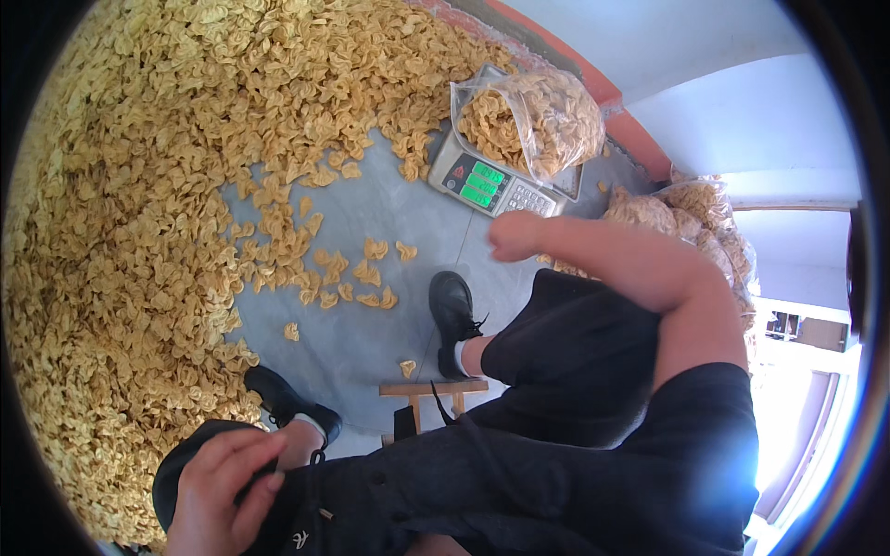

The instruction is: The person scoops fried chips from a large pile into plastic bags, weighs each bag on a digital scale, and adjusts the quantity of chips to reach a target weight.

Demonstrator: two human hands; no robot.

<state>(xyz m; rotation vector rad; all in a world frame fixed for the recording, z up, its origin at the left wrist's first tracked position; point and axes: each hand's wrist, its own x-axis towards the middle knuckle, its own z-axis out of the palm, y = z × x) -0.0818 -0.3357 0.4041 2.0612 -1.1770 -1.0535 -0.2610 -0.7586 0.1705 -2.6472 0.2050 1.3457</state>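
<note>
My right hand (516,236) is curled and slightly blurred, just in front of the keypad side of a digital price scale (445,163). Nothing shows in its fingers. On the scale leans a clear plastic bag (563,118), its mouth facing left, filled with wavy, yellowish dried pieces (487,121) that look like a snack or dough product. Over my left knee, my left hand (226,472) has its thumb apart from the fingers and holds nothing visible. The scale's green display (481,184) is lit and bears digits.
A large heap of the same pieces (139,229) covers the floor at left and top. Several stray pieces (368,271) lie on the grey floor (403,208). More filled bags (702,215) stand at right by the wall. Between my shoes is a small wooden stool (431,389).
</note>
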